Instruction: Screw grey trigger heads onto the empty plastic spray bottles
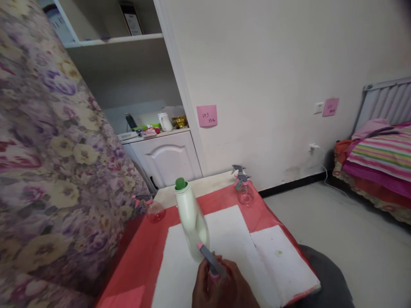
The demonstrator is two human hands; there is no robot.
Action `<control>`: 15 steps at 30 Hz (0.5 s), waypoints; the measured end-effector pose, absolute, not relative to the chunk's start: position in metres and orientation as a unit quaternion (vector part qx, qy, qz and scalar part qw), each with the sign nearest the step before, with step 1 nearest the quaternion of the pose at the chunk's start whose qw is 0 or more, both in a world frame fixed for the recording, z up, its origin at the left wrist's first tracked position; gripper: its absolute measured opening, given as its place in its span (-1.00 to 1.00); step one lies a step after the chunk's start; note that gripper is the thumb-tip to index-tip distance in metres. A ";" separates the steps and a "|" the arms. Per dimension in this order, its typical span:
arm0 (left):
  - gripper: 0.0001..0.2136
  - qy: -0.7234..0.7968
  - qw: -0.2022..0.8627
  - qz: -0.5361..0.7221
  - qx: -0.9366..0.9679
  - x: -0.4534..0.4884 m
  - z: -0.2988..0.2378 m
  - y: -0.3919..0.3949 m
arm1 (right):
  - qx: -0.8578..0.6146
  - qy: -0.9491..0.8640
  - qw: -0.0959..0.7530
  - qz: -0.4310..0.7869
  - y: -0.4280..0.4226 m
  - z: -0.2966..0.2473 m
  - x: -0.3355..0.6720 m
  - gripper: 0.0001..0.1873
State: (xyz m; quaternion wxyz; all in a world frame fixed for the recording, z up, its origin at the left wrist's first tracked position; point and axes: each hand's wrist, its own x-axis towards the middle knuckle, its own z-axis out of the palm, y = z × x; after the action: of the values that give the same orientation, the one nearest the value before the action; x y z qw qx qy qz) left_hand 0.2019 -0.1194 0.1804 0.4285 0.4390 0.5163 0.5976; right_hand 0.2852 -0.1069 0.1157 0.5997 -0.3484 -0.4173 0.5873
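At the bottom centre my left hand and my right hand are close together, closed around a small spray bottle. Its grey spray head with a pink nozzle tip sticks up between the fingers and points away to the upper left. Most of the bottle's body is hidden by the hands. Just beyond them a tall pale green jug with a green mouth stands on a white sheet. From this angle the nozzle overlaps the jug's lower part; I cannot tell whether they touch.
Clear spray bottles stand at the table's left and far right. A second white sheet lies at the right on the red cloth. A floral curtain hangs at the left, a dark stool stands at right.
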 end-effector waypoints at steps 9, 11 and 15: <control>-0.58 0.524 0.424 0.591 0.443 0.199 0.182 -0.115 | -0.309 -0.381 0.620 0.612 -0.106 0.132 0.280 -0.44; -0.59 0.528 0.420 0.599 0.432 0.201 0.179 -0.114 | -0.321 -0.390 0.608 0.612 -0.104 0.132 0.282 -0.46; -0.52 0.530 0.424 0.595 0.430 0.202 0.175 -0.116 | -0.353 -0.405 0.604 0.588 -0.107 0.125 0.285 -0.48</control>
State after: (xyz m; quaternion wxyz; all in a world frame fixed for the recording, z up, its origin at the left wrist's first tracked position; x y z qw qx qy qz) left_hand 0.2018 -0.1163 0.1751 0.4239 0.4302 0.5304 0.5948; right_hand 0.2853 -0.1067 0.1253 0.6042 -0.3534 -0.4050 0.5883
